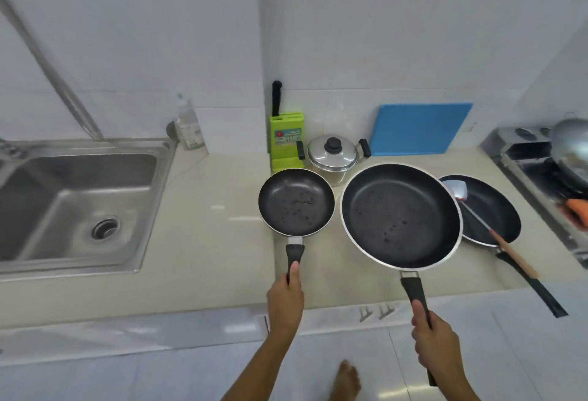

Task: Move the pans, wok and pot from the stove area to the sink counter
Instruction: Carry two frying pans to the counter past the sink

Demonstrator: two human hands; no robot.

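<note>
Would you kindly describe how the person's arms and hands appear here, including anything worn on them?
Both forearms are bare, with no sleeves reaching into view. The left hand and right hand wear no gloves, and no rings, watch or bracelets are visible. A bare foot shows below, on the tiled floor.

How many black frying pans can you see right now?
3: small pan held by left hand; large pan held by right hand; third pan on the counter, partly behind it, holding a spatula.
</note>
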